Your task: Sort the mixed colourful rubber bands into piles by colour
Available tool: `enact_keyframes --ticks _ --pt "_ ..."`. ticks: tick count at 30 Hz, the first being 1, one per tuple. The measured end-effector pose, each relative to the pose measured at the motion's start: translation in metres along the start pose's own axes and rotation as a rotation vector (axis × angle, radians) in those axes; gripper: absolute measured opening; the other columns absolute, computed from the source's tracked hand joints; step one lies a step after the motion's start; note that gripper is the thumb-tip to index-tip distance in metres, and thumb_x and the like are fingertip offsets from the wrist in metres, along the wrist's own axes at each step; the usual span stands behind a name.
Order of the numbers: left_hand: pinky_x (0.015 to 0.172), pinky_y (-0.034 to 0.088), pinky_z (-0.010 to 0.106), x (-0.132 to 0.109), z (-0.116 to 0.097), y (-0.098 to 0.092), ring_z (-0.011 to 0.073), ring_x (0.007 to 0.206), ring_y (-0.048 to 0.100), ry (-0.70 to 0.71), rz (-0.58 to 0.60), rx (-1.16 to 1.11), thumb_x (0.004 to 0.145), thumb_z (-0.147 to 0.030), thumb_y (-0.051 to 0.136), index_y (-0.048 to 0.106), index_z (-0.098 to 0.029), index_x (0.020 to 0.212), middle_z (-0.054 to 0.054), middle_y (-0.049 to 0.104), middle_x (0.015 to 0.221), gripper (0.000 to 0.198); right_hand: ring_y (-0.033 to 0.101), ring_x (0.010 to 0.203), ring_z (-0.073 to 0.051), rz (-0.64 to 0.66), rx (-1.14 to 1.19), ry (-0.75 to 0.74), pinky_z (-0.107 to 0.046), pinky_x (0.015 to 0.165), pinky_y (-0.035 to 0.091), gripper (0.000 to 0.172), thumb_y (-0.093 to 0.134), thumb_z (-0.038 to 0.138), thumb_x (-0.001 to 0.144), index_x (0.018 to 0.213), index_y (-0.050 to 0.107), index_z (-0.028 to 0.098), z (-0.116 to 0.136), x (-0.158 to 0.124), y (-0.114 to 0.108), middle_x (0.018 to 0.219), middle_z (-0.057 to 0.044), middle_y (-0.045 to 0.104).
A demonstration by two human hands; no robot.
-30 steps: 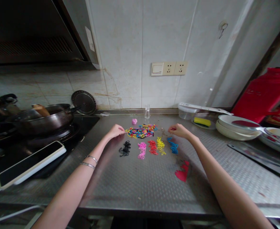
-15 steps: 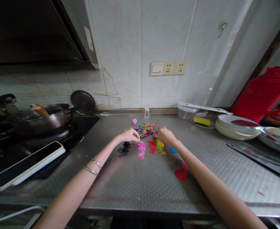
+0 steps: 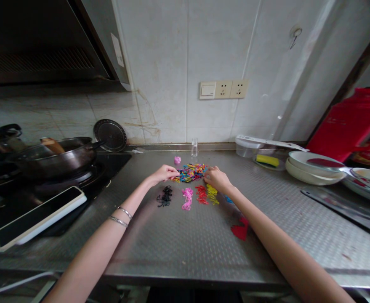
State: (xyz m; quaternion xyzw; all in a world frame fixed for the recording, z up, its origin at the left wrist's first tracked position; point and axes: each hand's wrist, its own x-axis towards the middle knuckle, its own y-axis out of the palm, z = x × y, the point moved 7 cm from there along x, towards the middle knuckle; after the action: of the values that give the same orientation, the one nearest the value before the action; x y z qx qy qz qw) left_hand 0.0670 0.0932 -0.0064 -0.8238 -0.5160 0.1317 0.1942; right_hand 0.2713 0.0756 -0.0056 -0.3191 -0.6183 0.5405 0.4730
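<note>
A mixed heap of small, many-coloured rubber bands (image 3: 191, 172) lies on the metal counter between my hands. My left hand (image 3: 166, 173) touches the heap's left edge, thumb and fingers pinched together; whatever is between the fingertips is too small to make out. At the right edge my right hand (image 3: 217, 179) rests with curled fingers, their tips partly hidden. In front lie sorted groups: black bands (image 3: 165, 196), pink bands (image 3: 187, 198), red bands (image 3: 201, 195) and yellow bands (image 3: 212, 194). Blue bands (image 3: 228, 199) show partly behind my right wrist.
Behind the heap stand a small clear bottle (image 3: 194, 148) and a pink lump (image 3: 177, 160). A red scrap (image 3: 240, 229) lies by my right forearm. To the left are a phone (image 3: 39, 216) and a pan (image 3: 58, 158); bowls (image 3: 312, 170) and a cleaver-like blade (image 3: 342, 210) sit right.
My left hand has moved up and left, from above the pink bands to the left edge of the mixed heap. My right hand has barely shifted.
</note>
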Motion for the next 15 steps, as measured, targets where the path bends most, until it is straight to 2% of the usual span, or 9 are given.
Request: enact_keyframes --ticks 4,7,12,15 --pt "0.036 0.011 0.018 0.001 0.021 -0.031 0.0015 0.035 0.025 -0.042 -0.220 -0.177 0.070 -0.042 0.056 0.059 -0.011 0.077 -0.005 0.040 0.048 0.032 0.046 0.094 -0.019 -0.028 0.015 -0.019 -0.024 0.076 0.039 0.022 0.045 0.028 0.081 0.085 0.064 0.018 0.000 0.001 -0.001 0.097 -0.009 0.057" --pt "0.036 0.010 0.018 0.001 0.036 -0.045 0.0014 0.034 0.025 -0.054 -0.319 -0.228 0.070 -0.043 0.056 0.058 -0.011 0.078 -0.005 0.039 0.048 0.033 0.047 0.093 -0.019 -0.072 0.069 -0.012 -0.024 0.076 0.039 0.019 0.047 0.025 0.079 0.080 0.065 0.018 -0.004 0.002 -0.004 0.098 -0.008 0.058" --pt "0.035 0.010 0.018 0.004 0.054 -0.049 0.0012 0.034 0.023 -0.065 -0.354 -0.242 0.069 -0.045 0.055 0.057 -0.012 0.078 -0.006 0.037 0.047 0.034 0.048 0.095 -0.017 -0.132 0.198 0.059 -0.024 0.079 0.038 0.017 0.049 0.024 0.078 0.081 0.065 0.018 -0.014 0.004 -0.006 0.097 -0.006 0.059" --pt "0.035 0.010 0.018 0.005 0.056 -0.045 0.0012 0.034 0.022 -0.065 -0.331 -0.233 0.069 -0.044 0.055 0.057 -0.012 0.077 -0.007 0.037 0.047 0.033 0.048 0.096 -0.016 -0.153 0.249 0.042 -0.024 0.081 0.038 0.016 0.049 0.024 0.077 0.080 0.065 0.018 -0.008 0.006 -0.007 0.095 -0.006 0.059"
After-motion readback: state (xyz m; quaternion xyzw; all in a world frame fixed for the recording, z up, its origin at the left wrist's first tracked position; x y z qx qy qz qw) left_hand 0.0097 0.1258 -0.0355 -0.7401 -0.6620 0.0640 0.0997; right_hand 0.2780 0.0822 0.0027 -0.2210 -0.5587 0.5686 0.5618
